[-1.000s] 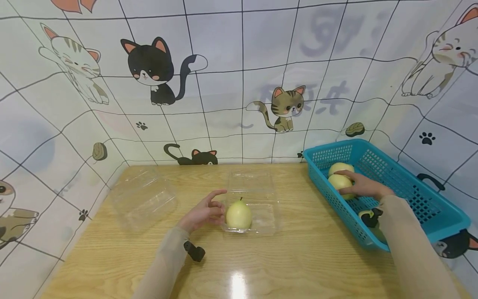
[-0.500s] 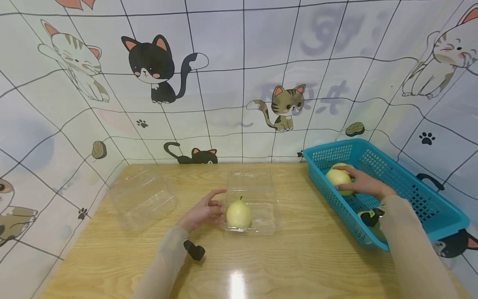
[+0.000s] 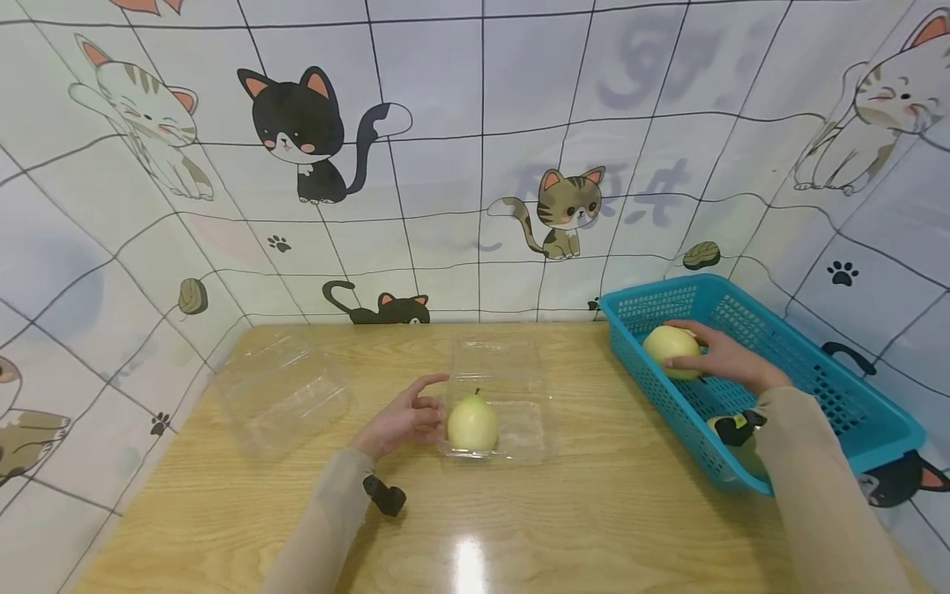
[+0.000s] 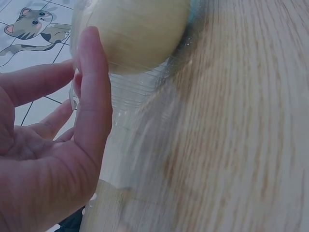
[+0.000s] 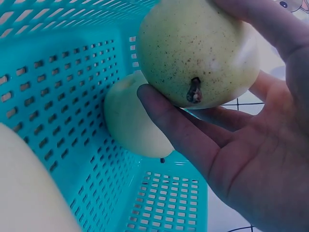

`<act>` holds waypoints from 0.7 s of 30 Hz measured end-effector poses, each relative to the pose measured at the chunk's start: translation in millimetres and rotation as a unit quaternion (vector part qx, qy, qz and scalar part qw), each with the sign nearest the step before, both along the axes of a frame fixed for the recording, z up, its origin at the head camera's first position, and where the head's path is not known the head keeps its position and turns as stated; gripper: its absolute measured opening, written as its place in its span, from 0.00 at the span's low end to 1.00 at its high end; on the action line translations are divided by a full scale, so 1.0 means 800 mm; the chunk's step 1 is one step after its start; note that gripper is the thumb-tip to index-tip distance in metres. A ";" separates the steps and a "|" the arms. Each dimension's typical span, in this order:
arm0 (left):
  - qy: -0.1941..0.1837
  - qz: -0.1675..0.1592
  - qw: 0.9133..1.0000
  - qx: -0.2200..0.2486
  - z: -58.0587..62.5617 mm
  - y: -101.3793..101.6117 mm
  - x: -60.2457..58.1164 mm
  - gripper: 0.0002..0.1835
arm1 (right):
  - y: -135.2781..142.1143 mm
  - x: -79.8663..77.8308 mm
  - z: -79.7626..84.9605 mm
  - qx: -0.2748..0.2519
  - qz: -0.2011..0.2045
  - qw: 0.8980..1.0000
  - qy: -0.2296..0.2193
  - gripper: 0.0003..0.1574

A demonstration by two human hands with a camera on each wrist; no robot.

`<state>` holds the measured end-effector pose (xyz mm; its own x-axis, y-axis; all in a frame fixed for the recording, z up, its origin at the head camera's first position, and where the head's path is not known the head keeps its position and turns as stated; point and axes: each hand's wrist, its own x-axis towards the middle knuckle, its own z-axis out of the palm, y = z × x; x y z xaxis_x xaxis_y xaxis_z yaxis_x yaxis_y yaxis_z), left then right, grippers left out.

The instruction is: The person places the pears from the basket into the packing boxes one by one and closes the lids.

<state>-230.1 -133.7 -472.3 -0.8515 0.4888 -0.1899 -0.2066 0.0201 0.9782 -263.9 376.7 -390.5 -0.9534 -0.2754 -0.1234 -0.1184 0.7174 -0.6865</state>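
Note:
In the basket's far end, my right hand (image 3: 723,355) grips a pale yellow-green pear (image 3: 670,350); the right wrist view shows fingers and thumb round this pear (image 5: 198,53), its stem facing the camera. Behind and below it lies a second pear (image 5: 133,118). Another pear (image 3: 750,454) is partly hidden under my right wrist. At mid-table stands a clear plastic box (image 3: 523,425), lid folded back, with one upright pear (image 3: 472,425) in its left half. My left hand (image 3: 401,421) rests loosely at the box's left side, its fingers (image 4: 94,82) against the clear wall.
The blue perforated basket (image 3: 872,441) stands at the table's right edge. A second clear plastic container (image 3: 285,396) lies at the back left of the wooden table (image 3: 609,520). Cat-printed sheeting (image 3: 445,181) rises behind and along both sides.
My right hand has taken hold of the pear and lifted it slightly, up and to the left, now covering the pear behind it in the head view. My left hand stays put.

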 end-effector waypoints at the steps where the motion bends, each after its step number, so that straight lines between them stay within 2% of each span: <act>1: 0.000 0.002 1.000 -0.001 0.000 0.000 0.000 0.36 | -0.001 0.000 0.000 0.000 -0.001 1.000 0.001 0.52; 13: 0.000 -0.001 1.000 0.001 -0.001 -0.003 -0.001 0.36 | -0.002 0.000 0.010 -0.002 -0.025 1.000 -0.006 0.55; 21: -0.001 0.000 1.000 -0.004 0.000 -0.003 -0.001 0.36 | -0.005 0.006 0.016 -0.019 -0.022 0.999 -0.014 0.57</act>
